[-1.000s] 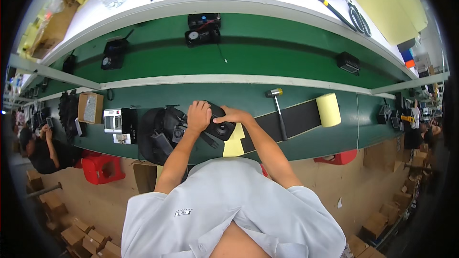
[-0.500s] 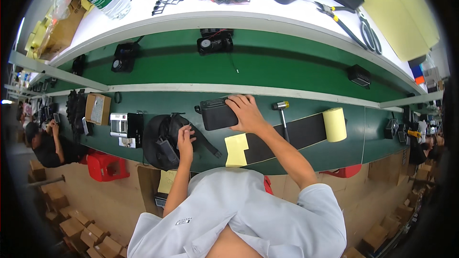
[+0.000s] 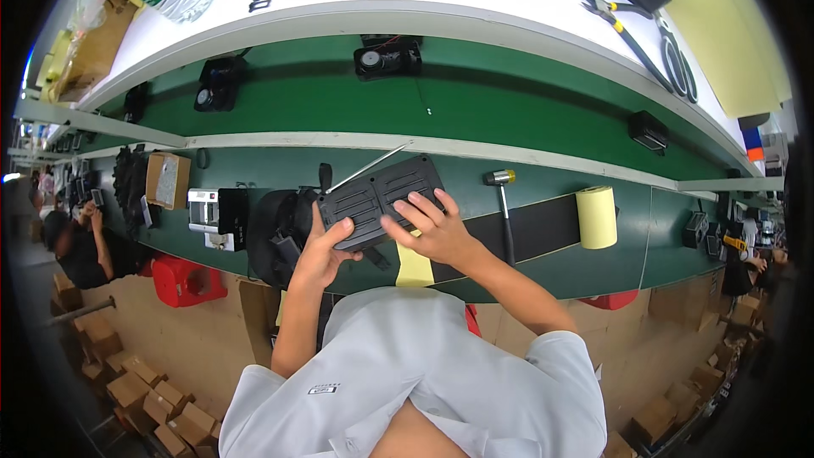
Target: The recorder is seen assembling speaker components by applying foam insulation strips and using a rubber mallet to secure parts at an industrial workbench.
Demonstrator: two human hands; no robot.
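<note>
Held tilted above the green bench is a black portable radio (image 3: 363,203), box-shaped with a grooved face. A thin metal antenna (image 3: 369,166) slants up from its left end, beside a short strap loop (image 3: 325,175). My left hand (image 3: 320,253) grips the lower left corner, thumb on the face and fingers underneath. At the lower right side, my right hand (image 3: 439,233) has its curled fingers laid over the face; its thumb is hard to make out. Just left of the radio lies a black bag (image 3: 273,237) with straps, partly hidden by my left arm.
To the right are a hammer (image 3: 505,212), a black strip (image 3: 543,225) and a yellow roll (image 3: 597,217). A silver-and-black device (image 3: 216,217) and a cardboard box (image 3: 167,181) stand left. Pliers (image 3: 623,30) lie on the raised white shelf (image 3: 356,21). Co-workers sit at both sides.
My left hand has come from over the bag to grip the radio. The radio has turned, its grooved face now towards me and its antenna showing. My right hand has moved down onto the face.
</note>
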